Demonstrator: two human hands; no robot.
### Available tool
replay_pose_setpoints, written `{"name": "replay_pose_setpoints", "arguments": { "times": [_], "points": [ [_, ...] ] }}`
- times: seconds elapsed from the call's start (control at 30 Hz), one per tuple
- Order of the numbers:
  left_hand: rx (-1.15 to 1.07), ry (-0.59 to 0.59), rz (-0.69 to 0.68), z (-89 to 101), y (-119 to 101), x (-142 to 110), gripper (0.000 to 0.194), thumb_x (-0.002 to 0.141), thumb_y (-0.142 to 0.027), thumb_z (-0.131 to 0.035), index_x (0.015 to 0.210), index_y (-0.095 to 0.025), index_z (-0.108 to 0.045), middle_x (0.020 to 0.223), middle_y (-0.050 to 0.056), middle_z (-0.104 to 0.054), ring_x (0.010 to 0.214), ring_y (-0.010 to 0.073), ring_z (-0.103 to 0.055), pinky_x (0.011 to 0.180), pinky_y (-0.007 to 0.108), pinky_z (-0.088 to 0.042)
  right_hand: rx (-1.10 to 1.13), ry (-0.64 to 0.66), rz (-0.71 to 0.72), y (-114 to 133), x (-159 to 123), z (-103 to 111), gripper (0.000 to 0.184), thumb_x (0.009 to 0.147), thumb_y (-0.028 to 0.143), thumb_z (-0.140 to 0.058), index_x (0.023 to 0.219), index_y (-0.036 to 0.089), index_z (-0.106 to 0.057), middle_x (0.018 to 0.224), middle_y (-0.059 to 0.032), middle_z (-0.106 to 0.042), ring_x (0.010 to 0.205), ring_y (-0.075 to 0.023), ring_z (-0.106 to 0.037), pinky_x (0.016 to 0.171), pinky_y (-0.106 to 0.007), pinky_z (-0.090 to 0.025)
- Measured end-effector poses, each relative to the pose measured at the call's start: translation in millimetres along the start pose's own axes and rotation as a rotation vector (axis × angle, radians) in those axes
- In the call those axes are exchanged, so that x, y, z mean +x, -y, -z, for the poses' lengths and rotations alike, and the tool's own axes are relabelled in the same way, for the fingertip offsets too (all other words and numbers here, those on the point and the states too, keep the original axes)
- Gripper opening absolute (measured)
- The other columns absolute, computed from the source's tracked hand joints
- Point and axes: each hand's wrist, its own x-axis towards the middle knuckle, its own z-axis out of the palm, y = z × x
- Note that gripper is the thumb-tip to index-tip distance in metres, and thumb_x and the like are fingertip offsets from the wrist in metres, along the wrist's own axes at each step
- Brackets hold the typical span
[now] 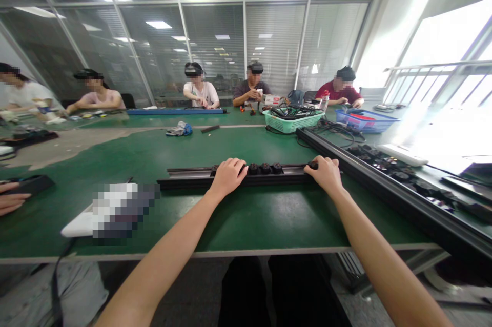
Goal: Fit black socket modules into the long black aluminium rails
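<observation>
A long black rail (184,177) lies across the green table (246,219) in front of me, with a row of small black round parts (265,167) set along its middle. My left hand (227,175) rests over the rail just left of those parts, fingers curled on it. My right hand (326,171) grips the rail's right end, fingertips on one black part there.
A longer black rail (388,183) with more round parts runs along the right side. A green basket (292,121) of cables and a blue basket (363,120) stand at the back. Several people sit around the table. A co-worker's hand (11,199) lies at the left edge.
</observation>
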Motion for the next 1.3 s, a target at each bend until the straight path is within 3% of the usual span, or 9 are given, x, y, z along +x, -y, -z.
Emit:
{"name": "replay_pose_setpoints", "arguments": {
  "times": [1.3],
  "points": [
    [-0.002,-0.003,-0.006,0.5,-0.2,-0.6,0.031,0.105,-0.035,-0.04,0.112,-0.019,-0.066,0.111,0.01,-0.071,0.105,0.0239,-0.062,0.092,0.038,-0.048,-0.081,0.028,-0.023,2.3,-1.0,5.0,0.039,0.088,0.05,-0.052,0.106,0.018,-0.067,0.106,-0.0166,-0.068,0.104,-0.0332,-0.051,0.083,-0.039,-0.039]
  ]
}}
